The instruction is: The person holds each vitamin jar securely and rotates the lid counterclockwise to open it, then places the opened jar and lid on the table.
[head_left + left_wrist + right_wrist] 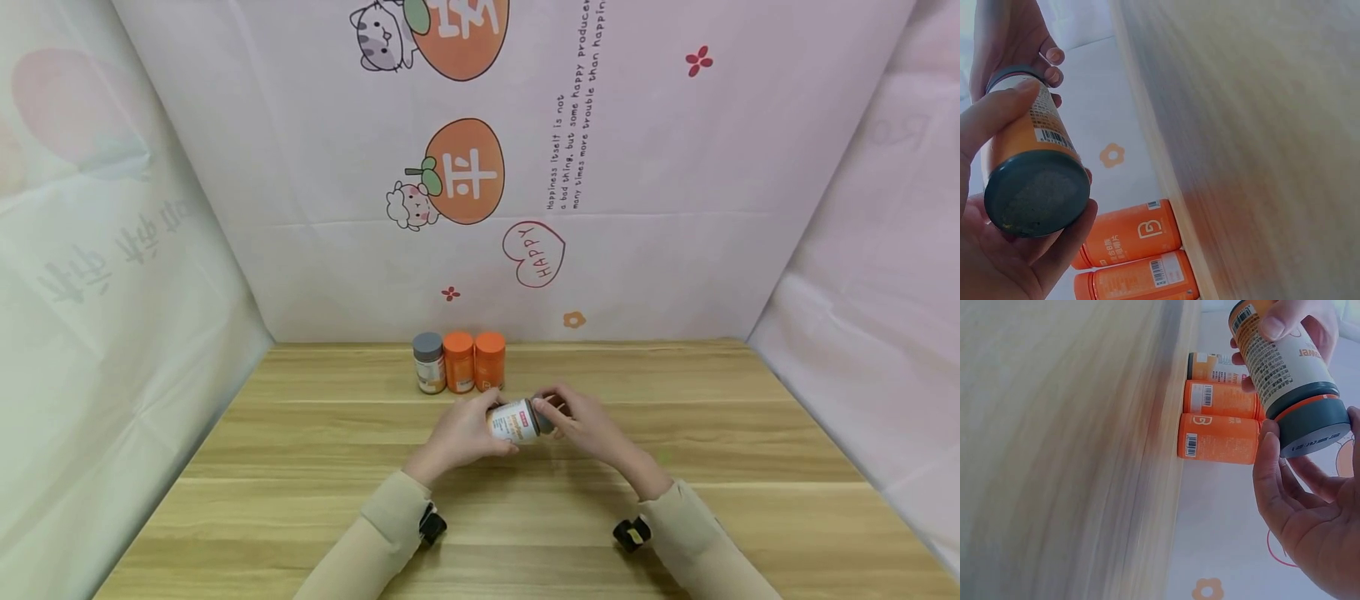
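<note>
A white-and-orange pill bottle with a dark grey cap is held tilted above the wooden table. My left hand grips its body, with the thumb across the label and the dark base towards the left wrist view. My right hand holds the cap between thumb and fingers at the bottle's right end. In the right wrist view a thin orange band shows between the cap and the bottle's dark collar.
Behind the hands, a grey-capped bottle and two orange bottles, one in the middle and one on the right, stand upright in a row on the table. A printed white cloth rises behind the table.
</note>
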### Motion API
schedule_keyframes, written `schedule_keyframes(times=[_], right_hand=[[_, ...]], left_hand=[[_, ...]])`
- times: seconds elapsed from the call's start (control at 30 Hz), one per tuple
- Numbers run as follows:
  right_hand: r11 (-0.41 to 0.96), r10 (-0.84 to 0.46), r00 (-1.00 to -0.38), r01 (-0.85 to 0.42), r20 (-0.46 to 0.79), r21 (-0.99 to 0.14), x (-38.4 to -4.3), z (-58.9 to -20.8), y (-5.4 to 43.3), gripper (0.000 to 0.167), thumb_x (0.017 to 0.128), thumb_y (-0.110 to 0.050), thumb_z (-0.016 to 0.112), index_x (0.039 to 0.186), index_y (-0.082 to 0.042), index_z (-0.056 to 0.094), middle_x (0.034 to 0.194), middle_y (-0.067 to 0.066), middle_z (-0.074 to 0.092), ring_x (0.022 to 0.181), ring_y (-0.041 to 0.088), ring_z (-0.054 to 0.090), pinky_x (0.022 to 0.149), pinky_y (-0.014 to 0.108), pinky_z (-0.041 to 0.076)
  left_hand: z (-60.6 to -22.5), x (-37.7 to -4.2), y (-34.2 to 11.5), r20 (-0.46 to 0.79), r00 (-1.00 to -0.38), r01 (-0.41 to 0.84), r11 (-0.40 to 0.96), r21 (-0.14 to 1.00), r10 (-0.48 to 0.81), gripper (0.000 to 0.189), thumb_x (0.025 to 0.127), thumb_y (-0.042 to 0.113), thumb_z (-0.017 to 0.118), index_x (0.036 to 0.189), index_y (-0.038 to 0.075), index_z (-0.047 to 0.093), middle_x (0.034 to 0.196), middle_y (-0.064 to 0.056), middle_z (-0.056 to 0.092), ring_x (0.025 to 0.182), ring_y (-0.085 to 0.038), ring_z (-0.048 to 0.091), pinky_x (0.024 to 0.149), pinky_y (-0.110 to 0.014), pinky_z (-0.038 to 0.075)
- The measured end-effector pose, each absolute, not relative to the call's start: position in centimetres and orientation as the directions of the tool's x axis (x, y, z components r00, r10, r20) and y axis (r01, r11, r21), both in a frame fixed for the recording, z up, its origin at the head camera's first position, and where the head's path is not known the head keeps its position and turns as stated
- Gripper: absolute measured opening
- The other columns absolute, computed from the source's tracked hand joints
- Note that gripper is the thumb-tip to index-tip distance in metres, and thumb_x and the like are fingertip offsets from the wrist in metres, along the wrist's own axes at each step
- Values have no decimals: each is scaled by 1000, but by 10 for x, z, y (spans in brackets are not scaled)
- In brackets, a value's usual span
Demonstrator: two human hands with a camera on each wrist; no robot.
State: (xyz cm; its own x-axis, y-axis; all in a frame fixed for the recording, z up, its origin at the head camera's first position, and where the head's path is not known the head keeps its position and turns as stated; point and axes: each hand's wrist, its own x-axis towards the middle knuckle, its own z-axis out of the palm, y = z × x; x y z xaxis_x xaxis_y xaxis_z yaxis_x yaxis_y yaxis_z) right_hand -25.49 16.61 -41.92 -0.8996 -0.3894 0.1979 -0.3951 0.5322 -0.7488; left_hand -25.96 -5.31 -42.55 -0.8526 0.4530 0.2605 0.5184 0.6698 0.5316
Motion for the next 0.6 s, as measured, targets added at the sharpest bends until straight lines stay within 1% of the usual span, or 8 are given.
schedule_keyframes(times=[0.3, 0.4, 0.6], right_hand=[[516, -380, -908, -365, 175, -775, -256, -421, 166, 39, 97, -36, 50, 120, -4, 54, 105, 15, 64, 78, 14, 61, 64, 39, 55], [503, -375, -912, -350, 165, -790, -256, -421, 167, 40, 97, -36, 51, 121, -4, 54, 105, 16, 63, 79, 15, 62, 65, 39, 56], [484, -368, -917, -331, 155, -810, -257, -421, 166, 41, 96, -37, 52, 122, -6, 54, 107, 17, 63, 81, 16, 63, 66, 39, 56]], left_hand=[[-424, -255, -53, 319, -853, 520, 725, 452, 413, 61, 63, 36, 86, 117, 14, 64, 99, 0, 65, 79, -10, 56, 67, -23, 45], [-424, -254, -53, 331, -857, 511, 737, 442, 395, 63, 63, 36, 86, 119, 14, 65, 99, -1, 64, 79, -11, 55, 66, -23, 45], [-425, -253, -53, 332, -864, 498, 735, 460, 377, 62, 64, 35, 85, 119, 16, 65, 101, 0, 64, 82, -11, 56, 69, -24, 46]])
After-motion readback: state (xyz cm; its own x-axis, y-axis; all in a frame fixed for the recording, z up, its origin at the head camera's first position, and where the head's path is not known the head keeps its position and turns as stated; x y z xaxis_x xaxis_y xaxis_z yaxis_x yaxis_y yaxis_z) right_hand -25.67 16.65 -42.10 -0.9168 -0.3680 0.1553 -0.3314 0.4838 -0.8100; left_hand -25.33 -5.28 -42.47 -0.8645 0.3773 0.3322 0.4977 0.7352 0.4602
